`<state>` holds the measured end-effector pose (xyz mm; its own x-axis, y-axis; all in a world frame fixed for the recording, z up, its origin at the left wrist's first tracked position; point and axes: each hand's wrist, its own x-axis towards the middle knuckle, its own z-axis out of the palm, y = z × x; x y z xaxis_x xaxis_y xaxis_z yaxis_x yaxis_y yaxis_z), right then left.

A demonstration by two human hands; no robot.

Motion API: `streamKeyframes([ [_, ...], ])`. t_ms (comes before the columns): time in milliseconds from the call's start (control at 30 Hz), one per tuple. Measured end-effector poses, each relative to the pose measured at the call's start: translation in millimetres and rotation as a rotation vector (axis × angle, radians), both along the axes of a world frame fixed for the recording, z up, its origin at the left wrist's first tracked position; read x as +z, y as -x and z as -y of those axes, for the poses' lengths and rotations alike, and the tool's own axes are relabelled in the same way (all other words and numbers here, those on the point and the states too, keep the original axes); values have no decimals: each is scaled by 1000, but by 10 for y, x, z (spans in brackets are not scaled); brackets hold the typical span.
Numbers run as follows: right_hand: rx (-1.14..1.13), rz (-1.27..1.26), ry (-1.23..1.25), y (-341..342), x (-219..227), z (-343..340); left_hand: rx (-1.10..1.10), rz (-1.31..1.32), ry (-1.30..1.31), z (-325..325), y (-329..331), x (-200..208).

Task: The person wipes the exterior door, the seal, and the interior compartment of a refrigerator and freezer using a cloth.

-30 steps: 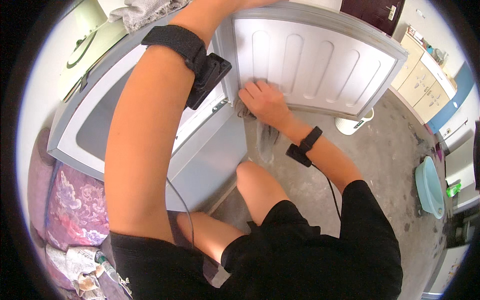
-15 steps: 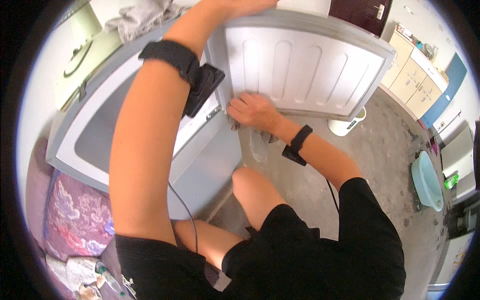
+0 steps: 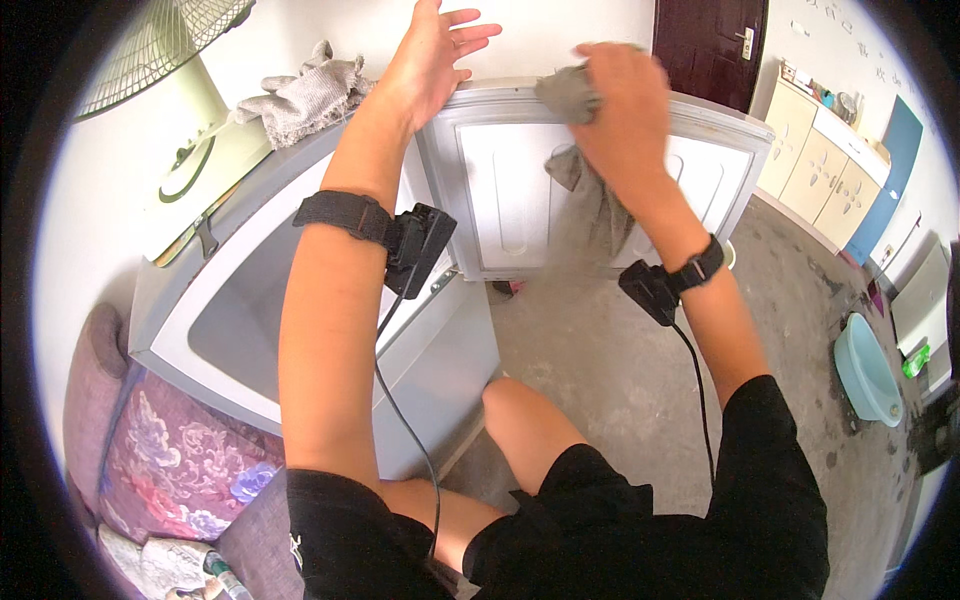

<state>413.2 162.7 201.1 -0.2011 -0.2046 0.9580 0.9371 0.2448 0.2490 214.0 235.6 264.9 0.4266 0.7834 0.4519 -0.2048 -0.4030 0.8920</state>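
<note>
A grey fridge (image 3: pixel 440 350) stands on the left with its door (image 3: pixel 505 205) swung open, the white ribbed inner panel facing me. My right hand (image 3: pixel 630 120) is closed around a grey cloth (image 3: pixel 598 215), at the upper edge of the door. One bunched end of the cloth sticks out left of the fingers, and the rest hangs down blurred in front of the panel. Near the door's left upper corner, my left hand (image 3: pixel 435 60) is raised with its fingers spread and nothing in them. Whether its wrist touches the door edge, I cannot tell.
On the fridge top lie a crumpled grey cloth (image 3: pixel 310 95) and a pale green fan (image 3: pixel 205 120). A purple flowered sofa (image 3: pixel 160 450) is at the left. A light blue tub (image 3: pixel 865 370) rests on the floor at right, with cream cabinets (image 3: pixel 820 165) behind. Black cables hang from both wrist straps.
My right hand has risen from the door's lower left corner to its upper edge, carrying the cloth. My left hand, earlier stretched over the door top, is now lifted with fingers spread.
</note>
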Motion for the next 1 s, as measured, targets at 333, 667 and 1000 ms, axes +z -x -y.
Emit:
streamKeyframes([
  [333, 153, -6, 722, 644, 261, -265, 13, -103, -4, 106, 36, 115],
  [667, 18, -421, 1005, -726, 521, 275, 191, 357, 321, 254, -116, 227],
  [1000, -50, -348, 1238, -716, 760, 215, 458, 7, 236, 359, 59, 252],
])
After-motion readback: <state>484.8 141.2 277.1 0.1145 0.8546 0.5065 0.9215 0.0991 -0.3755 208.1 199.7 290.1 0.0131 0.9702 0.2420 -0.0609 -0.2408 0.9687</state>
